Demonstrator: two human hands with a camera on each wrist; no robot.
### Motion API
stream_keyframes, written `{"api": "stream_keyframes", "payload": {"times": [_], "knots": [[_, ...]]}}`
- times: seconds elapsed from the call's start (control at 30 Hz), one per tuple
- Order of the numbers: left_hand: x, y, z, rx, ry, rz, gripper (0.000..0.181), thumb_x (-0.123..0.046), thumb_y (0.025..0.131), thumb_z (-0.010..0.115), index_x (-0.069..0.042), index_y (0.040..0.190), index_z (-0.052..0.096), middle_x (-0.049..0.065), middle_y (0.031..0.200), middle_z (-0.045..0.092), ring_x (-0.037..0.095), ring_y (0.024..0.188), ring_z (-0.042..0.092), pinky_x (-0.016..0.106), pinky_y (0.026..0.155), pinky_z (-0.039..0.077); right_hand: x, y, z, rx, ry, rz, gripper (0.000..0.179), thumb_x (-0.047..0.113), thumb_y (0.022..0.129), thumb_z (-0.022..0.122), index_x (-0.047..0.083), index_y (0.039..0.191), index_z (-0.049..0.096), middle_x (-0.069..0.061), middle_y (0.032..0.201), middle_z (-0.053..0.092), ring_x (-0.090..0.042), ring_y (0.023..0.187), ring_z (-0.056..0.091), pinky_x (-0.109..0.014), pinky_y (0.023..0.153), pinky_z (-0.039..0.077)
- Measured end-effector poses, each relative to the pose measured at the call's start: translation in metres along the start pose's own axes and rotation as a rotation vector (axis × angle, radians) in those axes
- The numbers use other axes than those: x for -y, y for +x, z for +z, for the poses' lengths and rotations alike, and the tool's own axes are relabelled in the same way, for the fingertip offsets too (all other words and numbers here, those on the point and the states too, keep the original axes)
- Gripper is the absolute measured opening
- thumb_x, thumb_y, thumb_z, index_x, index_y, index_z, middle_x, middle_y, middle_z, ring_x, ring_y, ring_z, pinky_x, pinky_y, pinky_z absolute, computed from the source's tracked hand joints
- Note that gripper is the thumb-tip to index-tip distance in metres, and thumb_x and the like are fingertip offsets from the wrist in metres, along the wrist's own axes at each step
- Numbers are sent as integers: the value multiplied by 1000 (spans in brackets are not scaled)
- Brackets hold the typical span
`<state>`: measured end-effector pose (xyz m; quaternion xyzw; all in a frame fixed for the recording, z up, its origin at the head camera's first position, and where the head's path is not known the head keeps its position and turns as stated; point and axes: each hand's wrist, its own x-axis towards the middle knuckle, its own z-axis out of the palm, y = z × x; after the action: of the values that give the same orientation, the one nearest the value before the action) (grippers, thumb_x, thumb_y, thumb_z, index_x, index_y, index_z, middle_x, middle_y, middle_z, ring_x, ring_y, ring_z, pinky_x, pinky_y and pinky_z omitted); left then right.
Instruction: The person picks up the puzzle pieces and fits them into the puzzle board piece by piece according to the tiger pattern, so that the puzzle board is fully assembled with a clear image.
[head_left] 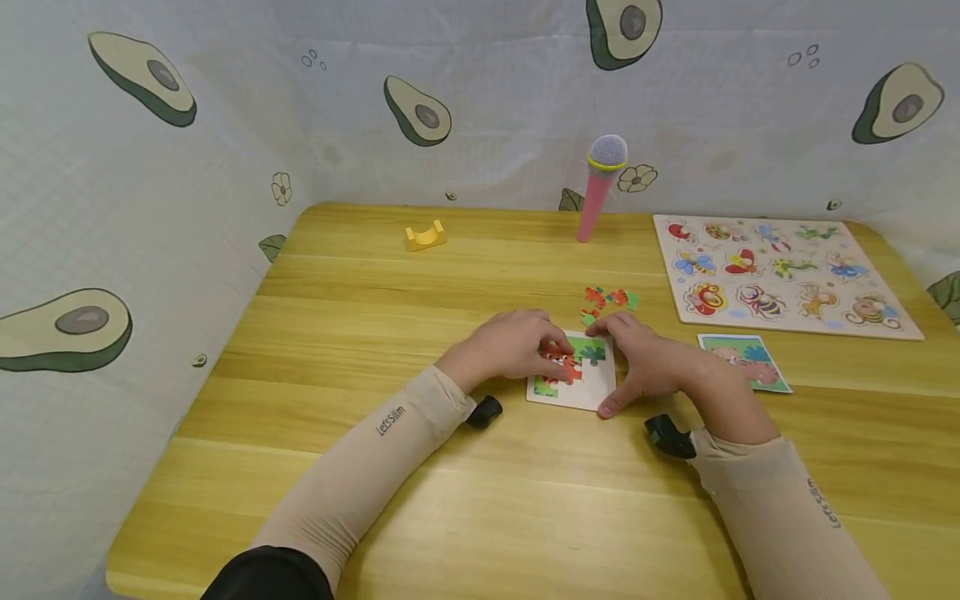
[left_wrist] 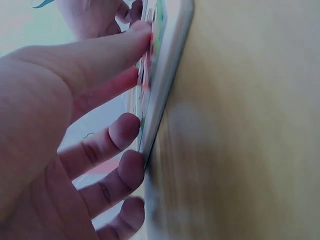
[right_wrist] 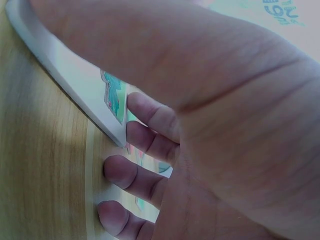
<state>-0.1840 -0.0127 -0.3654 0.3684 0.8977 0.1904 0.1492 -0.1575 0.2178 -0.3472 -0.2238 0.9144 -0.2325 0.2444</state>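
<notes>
A small white jigsaw tray [head_left: 592,387] lies flat on the table, partly filled with green pieces and a red-orange animal picture. My left hand [head_left: 510,346] reaches over its left side, with thumb and index finger pinching a red-orange puzzle piece [head_left: 573,372] at the tray's surface. In the left wrist view the other fingers [left_wrist: 131,170] stay spread near the tray's edge. My right hand [head_left: 652,362] grips the tray's right side, its thumb at the near corner and fingers at the far edge. Several loose jigsaw pieces [head_left: 596,297] lie just beyond the tray.
Right of my right hand lies a picture card [head_left: 765,375], partly covered by the wrist. A wooden insect puzzle board [head_left: 720,321] is behind it. A pink toy microphone [head_left: 594,204] stands at the back; a yellow arched block [head_left: 426,239] sits farther left.
</notes>
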Motion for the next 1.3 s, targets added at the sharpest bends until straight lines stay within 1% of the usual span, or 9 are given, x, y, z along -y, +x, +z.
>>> {"api": "stream_keyframes", "payload": {"times": [0.2, 0.37, 0.57, 0.67, 0.8, 0.97, 1.03, 1.13, 1.3], "knots": [[0, 2, 2, -12, -132, -63, 34, -42, 86, 80, -28, 117, 77, -14, 86, 63, 7, 84, 54, 28, 73, 41, 0, 0, -1, -2, -1, -1, 104, 50, 67, 92, 0, 140, 38, -22, 138, 33, -43, 133, 31, -65, 110, 23], [1, 2, 1, 14, -141, -44, 34, -40, 90, 77, -26, 121, 76, -10, 83, 62, 9, 80, 53, 26, 67, 41, 1, -1, 0, 2, 0, 2, 105, 51, 67, 92, 0, 141, 38, -21, 138, 33, -42, 133, 30, -65, 110, 23], [0, 1, 0, 5, -87, -27, 32, -37, 91, 76, -25, 121, 75, -12, 97, 62, 9, 91, 54, 28, 76, 44, 1, -1, 0, 5, 0, 3, 104, 51, 67, 91, 0, 141, 37, -21, 138, 33, -42, 132, 30, -65, 110, 23], [0, 1, 0, 13, -78, -27, 32, -37, 91, 75, -25, 121, 75, -11, 98, 61, 10, 92, 54, 28, 77, 45, 1, -1, 0, 5, 0, 3, 104, 50, 67, 92, 0, 141, 37, -21, 138, 33, -42, 133, 30, -66, 110, 23], [1, 0, -4, 33, -131, -40, 30, -33, 91, 76, -24, 119, 75, -10, 99, 62, 10, 91, 55, 26, 78, 45, 1, -1, 0, 7, 3, 4, 104, 50, 67, 91, 0, 141, 38, -21, 138, 33, -42, 133, 30, -66, 110, 23], [9, -2, -12, 35, -194, -45, 28, -29, 90, 78, -18, 115, 75, -4, 94, 64, 13, 86, 56, 25, 74, 45, 1, 0, -2, 6, 5, 10, 105, 51, 67, 92, 1, 141, 38, -21, 138, 32, -42, 132, 30, -65, 110, 23], [14, -4, -14, 36, -186, -29, 31, -29, 89, 79, -17, 117, 75, -4, 97, 63, 13, 89, 55, 25, 77, 45, 1, 0, -2, 3, 6, 10, 105, 51, 66, 92, 1, 141, 38, -21, 139, 32, -42, 132, 30, -65, 110, 23], [21, -8, -19, 62, -178, -9, 39, -30, 87, 81, -16, 123, 73, -2, 104, 60, 13, 94, 54, 25, 82, 44, 1, 1, -1, -1, 4, 8, 105, 51, 66, 92, 0, 141, 38, -21, 139, 32, -42, 133, 30, -65, 110, 23], [27, -17, -23, 126, -212, -9, 72, -37, 78, 89, -18, 141, 60, -4, 117, 52, 12, 105, 51, 26, 91, 42, 1, 0, 1, -2, 6, 14, 106, 51, 66, 92, 1, 141, 38, -21, 139, 32, -42, 133, 30, -66, 110, 22]]}}
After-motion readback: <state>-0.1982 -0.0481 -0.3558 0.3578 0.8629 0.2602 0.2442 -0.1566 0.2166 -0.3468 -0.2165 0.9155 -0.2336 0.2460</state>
